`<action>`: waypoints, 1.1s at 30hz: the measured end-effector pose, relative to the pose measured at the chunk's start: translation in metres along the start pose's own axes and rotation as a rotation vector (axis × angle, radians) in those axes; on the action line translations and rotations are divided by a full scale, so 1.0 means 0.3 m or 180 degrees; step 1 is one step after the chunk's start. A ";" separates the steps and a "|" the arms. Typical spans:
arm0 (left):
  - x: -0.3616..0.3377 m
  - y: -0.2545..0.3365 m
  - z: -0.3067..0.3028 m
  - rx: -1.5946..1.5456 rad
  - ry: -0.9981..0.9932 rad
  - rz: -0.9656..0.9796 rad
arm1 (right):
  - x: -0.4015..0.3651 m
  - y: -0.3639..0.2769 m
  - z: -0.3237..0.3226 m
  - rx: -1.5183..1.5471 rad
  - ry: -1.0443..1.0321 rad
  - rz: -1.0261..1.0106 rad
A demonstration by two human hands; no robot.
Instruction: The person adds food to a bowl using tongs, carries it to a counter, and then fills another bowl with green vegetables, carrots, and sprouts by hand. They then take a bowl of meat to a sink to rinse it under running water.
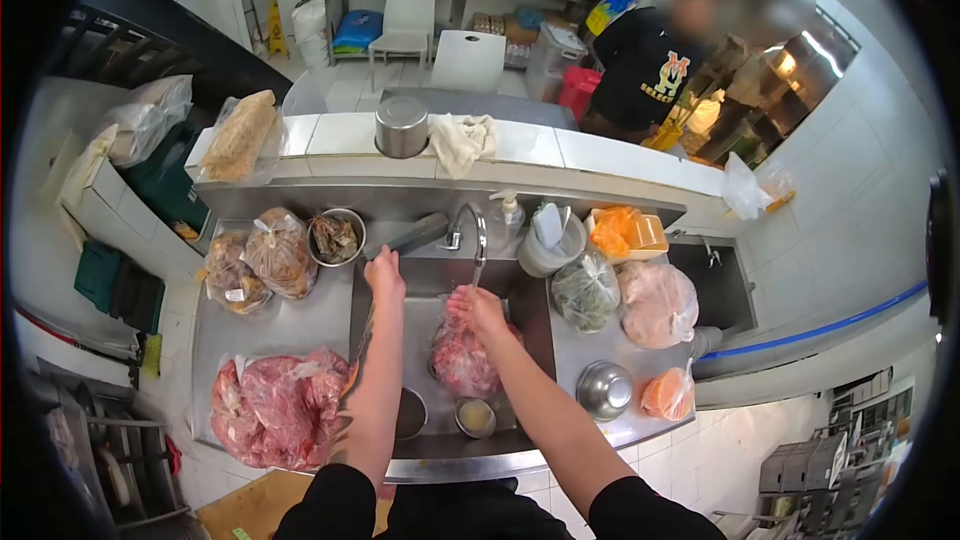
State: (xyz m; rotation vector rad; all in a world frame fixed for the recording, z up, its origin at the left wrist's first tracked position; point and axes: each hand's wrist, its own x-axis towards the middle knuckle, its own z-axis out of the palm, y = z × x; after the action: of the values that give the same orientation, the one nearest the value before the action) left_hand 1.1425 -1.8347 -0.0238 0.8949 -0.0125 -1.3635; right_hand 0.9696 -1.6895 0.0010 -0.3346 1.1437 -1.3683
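My right hand (pixel 477 306) is under the curved faucet (pixel 474 232), just above a clear bag of red meat (pixel 463 358) in the steel sink (pixel 530 335). Its fingers look bent, and whether they hold anything is too small to tell. My left hand (pixel 383 270) is at the sink's back left edge, at the near end of a dark grey block-like object (pixel 420 233); its fingertips are hard to make out. A small bowl with pale contents (pixel 475 417) sits in the sink, below the meat.
Bags of meat (pixel 280 402) and brown food bags (pixel 282 252) lie on the left counter beside a metal bowl (pixel 336 237). On the right are a green bag (pixel 586 292), a pale pink bag (pixel 657 303) and a steel bowl (pixel 604 389). A person (pixel 640 70) stands beyond the ledge.
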 end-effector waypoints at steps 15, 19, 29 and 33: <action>0.072 0.077 0.003 0.0514 -0.0778 -0.0217 | -0.007 -0.025 -0.007 -0.0004 0.0125 0.0067; -0.104 -0.045 0.010 0.1354 -0.0745 -0.0469 | 0.020 -0.029 0.000 0.0233 0.0169 -0.0091; -0.375 -0.220 0.009 0.4495 -0.2520 0.0700 | 0.000 0.095 0.050 -0.0452 0.0572 -0.0805; -0.348 -0.224 0.001 0.5399 -0.2928 0.0790 | 0.014 0.087 0.001 -0.1119 0.0728 -0.0787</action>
State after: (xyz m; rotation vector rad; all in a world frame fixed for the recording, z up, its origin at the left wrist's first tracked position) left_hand 1.0594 -1.7431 -0.0109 1.3725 -2.1475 -1.2071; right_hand 0.9843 -1.6867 -0.0208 -0.5995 1.5804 -1.4432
